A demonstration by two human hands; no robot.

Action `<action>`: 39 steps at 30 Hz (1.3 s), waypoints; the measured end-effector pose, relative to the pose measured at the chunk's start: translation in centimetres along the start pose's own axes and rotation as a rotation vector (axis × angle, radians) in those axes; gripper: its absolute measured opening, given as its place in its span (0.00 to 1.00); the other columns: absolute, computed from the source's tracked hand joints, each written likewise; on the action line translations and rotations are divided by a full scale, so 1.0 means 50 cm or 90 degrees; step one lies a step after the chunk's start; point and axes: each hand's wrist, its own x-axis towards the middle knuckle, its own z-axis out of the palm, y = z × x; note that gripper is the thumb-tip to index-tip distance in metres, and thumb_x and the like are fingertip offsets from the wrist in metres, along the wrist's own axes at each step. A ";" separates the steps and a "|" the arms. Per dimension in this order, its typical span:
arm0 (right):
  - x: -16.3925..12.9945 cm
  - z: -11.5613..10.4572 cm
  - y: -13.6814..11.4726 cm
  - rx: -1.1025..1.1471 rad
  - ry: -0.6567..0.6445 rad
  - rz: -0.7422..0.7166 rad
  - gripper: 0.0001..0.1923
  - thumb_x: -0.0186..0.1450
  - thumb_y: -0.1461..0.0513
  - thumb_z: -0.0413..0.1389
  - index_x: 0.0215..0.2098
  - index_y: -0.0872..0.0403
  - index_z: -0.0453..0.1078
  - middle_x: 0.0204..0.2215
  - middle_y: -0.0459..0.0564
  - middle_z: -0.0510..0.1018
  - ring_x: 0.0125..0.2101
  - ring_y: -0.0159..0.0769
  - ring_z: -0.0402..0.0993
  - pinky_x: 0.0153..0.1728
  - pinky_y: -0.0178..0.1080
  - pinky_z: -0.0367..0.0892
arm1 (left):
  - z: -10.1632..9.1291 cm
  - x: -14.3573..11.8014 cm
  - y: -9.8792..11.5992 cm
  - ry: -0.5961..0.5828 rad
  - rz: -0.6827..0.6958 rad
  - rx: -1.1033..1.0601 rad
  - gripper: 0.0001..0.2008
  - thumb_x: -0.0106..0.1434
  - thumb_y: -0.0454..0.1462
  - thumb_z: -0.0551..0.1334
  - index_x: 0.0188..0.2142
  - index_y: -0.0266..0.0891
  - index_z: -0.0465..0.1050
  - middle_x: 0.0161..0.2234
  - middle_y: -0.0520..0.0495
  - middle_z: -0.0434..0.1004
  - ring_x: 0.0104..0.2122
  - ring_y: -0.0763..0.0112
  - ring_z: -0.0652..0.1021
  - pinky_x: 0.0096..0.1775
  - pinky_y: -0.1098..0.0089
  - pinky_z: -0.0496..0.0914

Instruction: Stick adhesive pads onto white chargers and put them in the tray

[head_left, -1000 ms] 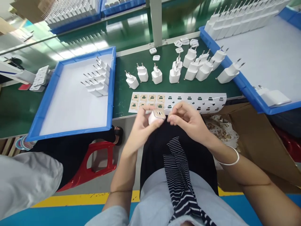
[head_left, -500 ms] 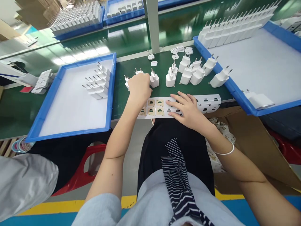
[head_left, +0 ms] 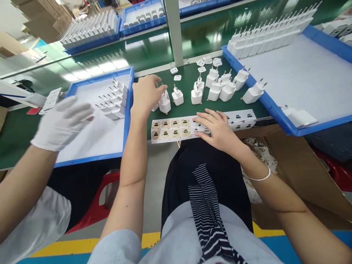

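Note:
My left hand (head_left: 145, 93) reaches over the green table (head_left: 187, 79) beside the left blue tray (head_left: 127, 121), palm down. It touches a white plug charger (head_left: 165, 105), and a second charger (head_left: 155, 107) shows from under it. Whether it grips anything is hidden. My right hand (head_left: 216, 129) lies flat on the sticker sheet (head_left: 176, 128) at the table's front edge, fingers spread on the sheet's middle. More white chargers (head_left: 197, 96) stand in a loose row behind the sheet.
A co-worker's white-gloved hand (head_left: 62, 123) hovers over the left tray, which holds several chargers (head_left: 114, 101). A big blue tray (head_left: 277, 113) on the right carries a long row of chargers (head_left: 264, 36). A grey post (head_left: 173, 33) rises behind. A cardboard box (head_left: 302, 172) sits lower right.
My hands left my lap, where they held a charger, and went to the table. The left hand then slid left toward the tray. A gloved hand has come in from the left.

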 end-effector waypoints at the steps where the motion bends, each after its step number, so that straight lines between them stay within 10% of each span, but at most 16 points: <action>1: 0.000 0.000 0.001 0.001 0.001 -0.001 0.21 0.72 0.56 0.55 0.61 0.51 0.70 0.65 0.53 0.72 0.68 0.55 0.60 0.67 0.60 0.51 | 0.002 0.011 -0.001 -0.014 -0.016 -0.006 0.13 0.64 0.40 0.62 0.46 0.40 0.79 0.47 0.46 0.83 0.47 0.62 0.77 0.51 0.59 0.68; 12: -0.004 0.007 -0.003 0.000 0.024 0.000 0.19 0.73 0.55 0.53 0.60 0.48 0.72 0.65 0.52 0.73 0.69 0.55 0.59 0.67 0.61 0.51 | -0.008 0.052 -0.009 0.103 -0.055 -0.017 0.03 0.61 0.34 0.67 0.33 0.35 0.80 0.35 0.45 0.83 0.37 0.67 0.75 0.45 0.61 0.69; 21: 0.005 0.008 -0.007 0.004 0.019 0.013 0.19 0.72 0.56 0.55 0.59 0.51 0.73 0.65 0.53 0.73 0.68 0.55 0.60 0.67 0.61 0.51 | 0.000 0.076 0.009 0.059 -0.067 0.025 0.06 0.59 0.35 0.69 0.31 0.33 0.76 0.35 0.45 0.80 0.44 0.64 0.74 0.53 0.54 0.65; 27: 0.031 -0.012 -0.015 0.071 -0.023 0.045 0.26 0.70 0.56 0.58 0.66 0.50 0.67 0.67 0.53 0.70 0.70 0.53 0.58 0.69 0.62 0.49 | -0.031 -0.077 0.071 0.232 0.155 -0.090 0.09 0.69 0.42 0.61 0.45 0.44 0.77 0.52 0.44 0.78 0.58 0.52 0.73 0.62 0.47 0.62; 32: 0.053 -0.024 -0.013 0.151 -0.027 0.063 0.32 0.68 0.58 0.60 0.69 0.50 0.61 0.69 0.54 0.66 0.71 0.50 0.55 0.71 0.60 0.47 | 0.068 -0.232 0.052 0.029 0.277 -0.067 0.13 0.71 0.42 0.55 0.44 0.43 0.78 0.48 0.43 0.82 0.45 0.54 0.81 0.47 0.55 0.74; 39: 0.101 -0.192 0.044 0.163 0.091 0.027 0.15 0.70 0.60 0.58 0.54 0.52 0.75 0.62 0.54 0.75 0.65 0.43 0.67 0.67 0.50 0.60 | 0.149 -0.265 0.012 0.103 0.310 -0.045 0.14 0.72 0.39 0.56 0.52 0.42 0.76 0.55 0.38 0.79 0.55 0.48 0.79 0.53 0.49 0.73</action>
